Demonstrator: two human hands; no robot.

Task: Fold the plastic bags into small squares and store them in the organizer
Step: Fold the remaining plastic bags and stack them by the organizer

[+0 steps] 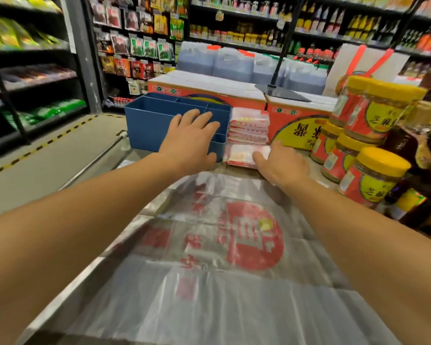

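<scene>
Head view of a shop counter, both forearms reaching toward the centre of the frame. The left hand, fingers straight and slightly spread, rests palm-down on the near right part of the blue organizer, which stands left of centre with its compartments open upward. The right hand lies just right of it, thumb and fingers closed on a folded bag, a small white-and-red square resting on the counter beside the organizer's right wall. Directly behind that square, a stack of folded bags stands against an orange carton. An unfolded clear bag with a red round print lies flat across the lower centre of the frame, between the forearms. Yellow-lidded jars are piled at the right edge. Large jugs stand on the cartons at upper centre; stocked shelves fill the background, blurred.
</scene>
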